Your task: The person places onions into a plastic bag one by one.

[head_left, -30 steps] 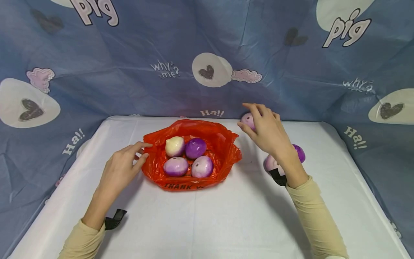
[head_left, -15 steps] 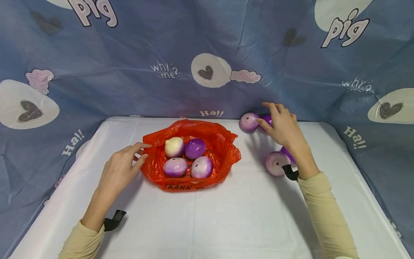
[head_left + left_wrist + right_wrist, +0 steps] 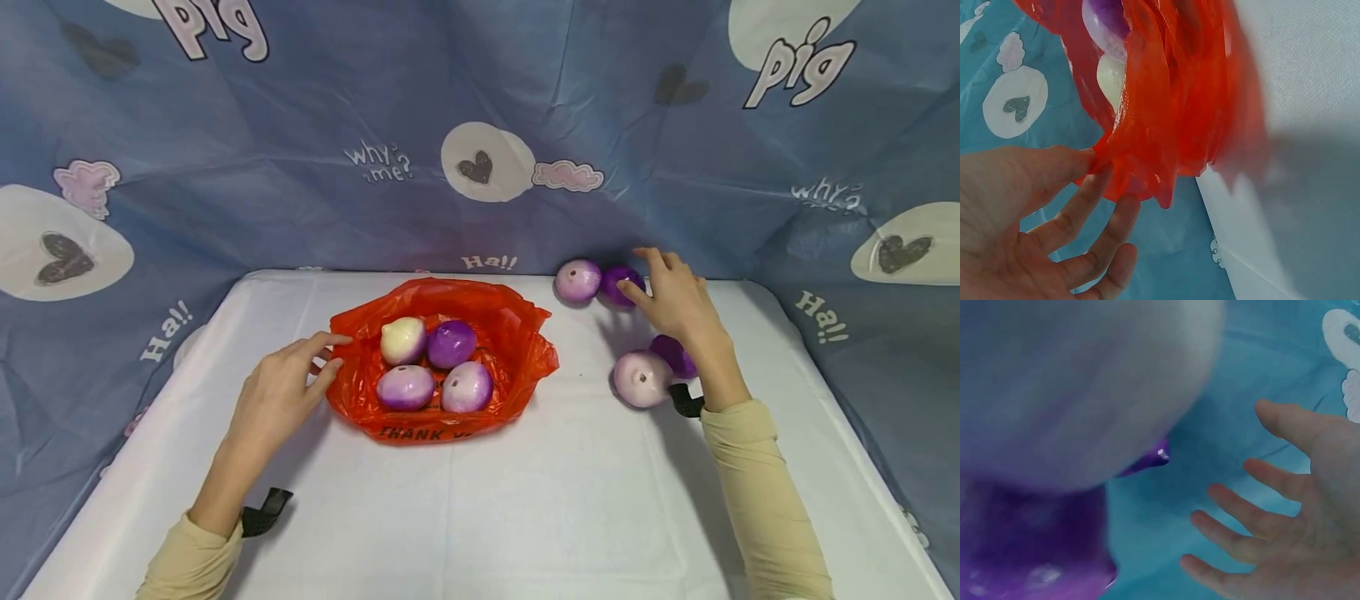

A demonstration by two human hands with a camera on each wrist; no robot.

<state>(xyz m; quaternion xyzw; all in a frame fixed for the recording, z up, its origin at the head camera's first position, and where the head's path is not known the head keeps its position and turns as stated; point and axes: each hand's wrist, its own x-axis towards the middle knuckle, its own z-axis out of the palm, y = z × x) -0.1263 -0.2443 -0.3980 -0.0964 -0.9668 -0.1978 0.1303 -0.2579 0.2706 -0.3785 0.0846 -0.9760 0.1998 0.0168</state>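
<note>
A red plastic bag [image 3: 525, 367] lies wide-mouthed on the table, holding several shiny onions, among them a cream-topped onion [image 3: 402, 340] and a dark purple onion [image 3: 452, 344]. My left hand [image 3: 279, 392] pinches the bag's left edge between thumb and fingers, as the left wrist view shows up close. At the back right, my right hand [image 3: 681, 300] is held with spread fingers beside a purple onion [image 3: 622, 287], its palm holding nothing in the right wrist view. Touching that onion on its left is a pink-white onion [image 3: 577, 282].
Below the right hand, a pale onion [image 3: 642, 379] and a dark purple onion [image 3: 675, 355] sit together, close to the right wrist's black strap [image 3: 686, 401]. A blue printed cloth [image 3: 480, 225] rises behind the white table [image 3: 495, 517].
My right hand has moved rightward from above the pink-white onion, uncovering it and the purple onion beside it. The left hand and bag stay in place.
</note>
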